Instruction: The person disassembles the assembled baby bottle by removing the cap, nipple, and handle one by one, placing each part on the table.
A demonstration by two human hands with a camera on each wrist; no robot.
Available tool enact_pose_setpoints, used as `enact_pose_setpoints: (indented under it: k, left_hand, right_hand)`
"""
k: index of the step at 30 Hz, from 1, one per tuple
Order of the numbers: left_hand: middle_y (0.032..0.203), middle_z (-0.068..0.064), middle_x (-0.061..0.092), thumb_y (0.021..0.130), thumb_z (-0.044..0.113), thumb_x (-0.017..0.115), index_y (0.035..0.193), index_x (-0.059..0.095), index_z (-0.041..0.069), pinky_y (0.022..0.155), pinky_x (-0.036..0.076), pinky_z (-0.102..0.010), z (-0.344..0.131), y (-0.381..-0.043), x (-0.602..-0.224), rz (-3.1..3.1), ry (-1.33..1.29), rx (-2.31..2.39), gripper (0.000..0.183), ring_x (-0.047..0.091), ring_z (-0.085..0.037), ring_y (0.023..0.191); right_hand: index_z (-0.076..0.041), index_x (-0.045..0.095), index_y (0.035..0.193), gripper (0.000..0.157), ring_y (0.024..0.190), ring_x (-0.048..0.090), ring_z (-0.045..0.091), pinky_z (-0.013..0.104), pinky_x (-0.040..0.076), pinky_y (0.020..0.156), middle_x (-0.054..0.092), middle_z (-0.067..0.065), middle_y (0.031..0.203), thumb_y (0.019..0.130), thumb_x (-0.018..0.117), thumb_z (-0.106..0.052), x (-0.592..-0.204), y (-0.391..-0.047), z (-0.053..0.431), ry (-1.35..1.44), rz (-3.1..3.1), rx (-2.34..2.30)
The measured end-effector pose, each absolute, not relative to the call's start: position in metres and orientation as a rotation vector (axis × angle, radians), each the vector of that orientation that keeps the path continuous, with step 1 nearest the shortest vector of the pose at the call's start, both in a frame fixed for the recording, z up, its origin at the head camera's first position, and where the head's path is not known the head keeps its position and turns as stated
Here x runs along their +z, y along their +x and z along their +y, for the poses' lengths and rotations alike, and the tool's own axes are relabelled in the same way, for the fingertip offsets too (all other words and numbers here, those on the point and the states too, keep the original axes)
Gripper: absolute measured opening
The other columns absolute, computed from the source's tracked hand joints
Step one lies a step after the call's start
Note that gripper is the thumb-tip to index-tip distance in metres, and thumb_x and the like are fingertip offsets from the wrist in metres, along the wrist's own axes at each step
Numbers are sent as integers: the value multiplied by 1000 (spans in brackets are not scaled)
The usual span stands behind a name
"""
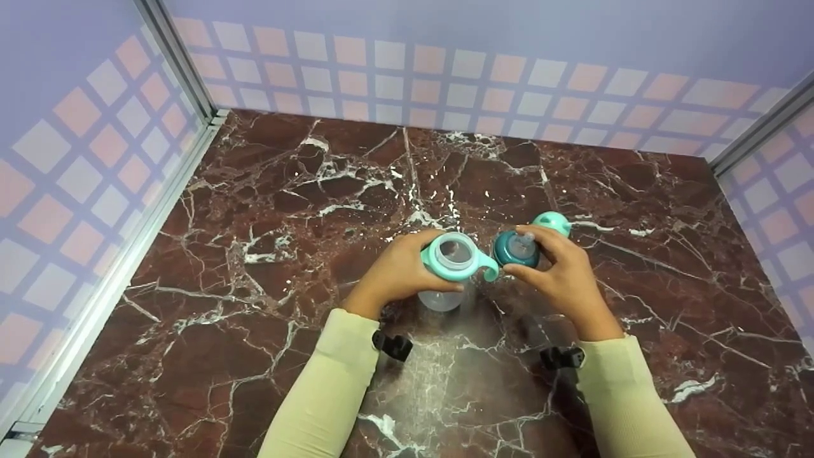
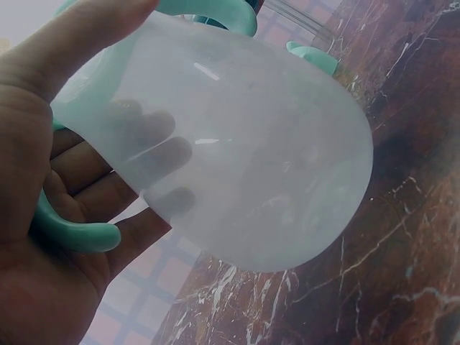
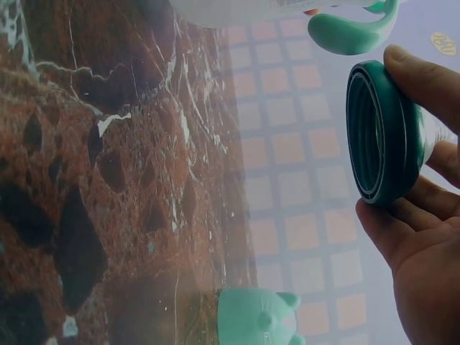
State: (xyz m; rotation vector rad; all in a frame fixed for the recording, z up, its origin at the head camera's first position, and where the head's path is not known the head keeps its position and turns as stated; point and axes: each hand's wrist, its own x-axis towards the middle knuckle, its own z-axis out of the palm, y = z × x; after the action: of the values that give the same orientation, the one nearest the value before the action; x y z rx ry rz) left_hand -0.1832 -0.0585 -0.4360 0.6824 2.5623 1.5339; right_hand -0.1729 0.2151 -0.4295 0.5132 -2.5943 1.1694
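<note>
My left hand (image 1: 407,267) grips a translucent baby bottle (image 2: 259,151) whose mouth is uncovered in the head view. A mint green collar with curved handles (image 1: 489,267) sits round its neck. In the left wrist view the fingers show through the bottle wall. Just to the right, my right hand (image 1: 563,270) pinches a dark teal screw ring with a clear nipple (image 1: 523,245). Seen from the right wrist, the threaded underside of the teal ring (image 3: 384,133) faces the bottle side, apart from the bottle.
A mint green cap (image 1: 552,222) with small bumps stands on the dark red marble-patterned table (image 1: 222,369), behind the right hand. Purple panels with pink and white squares (image 1: 432,60) border the table at the back and both sides.
</note>
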Motion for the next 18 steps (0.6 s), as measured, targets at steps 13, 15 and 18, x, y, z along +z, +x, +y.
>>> enact_pose_setpoints:
  k: [13,15,18]
  left_hand:
    - [115,8,68,57,44,92,127,62,23,100,46,-35,-59,-183,-437,2536,690,1555,79,63,-15,109]
    - [115,9,68,57,46,91,126,63,24,100,46,-34,-59,-183,-437,2526,689,1571,78,63,-16,109]
    - [114,10,68,57,47,91,125,63,25,100,46,-34,-60,-183,-437,2519,687,1582,78,63,-18,109]
  right_hand:
    - [-12,65,125,65,114,60,19,24,46,93,65,4,126,66,88,-27,-434,-173,218,482,-2591,1127]
    - [-13,65,125,65,109,62,17,19,47,88,66,4,125,66,87,-27,-434,-173,218,466,-2594,1140]
    - [-13,65,126,65,107,62,16,19,48,86,66,4,125,66,87,-27,-435,-172,218,448,-2596,1159]
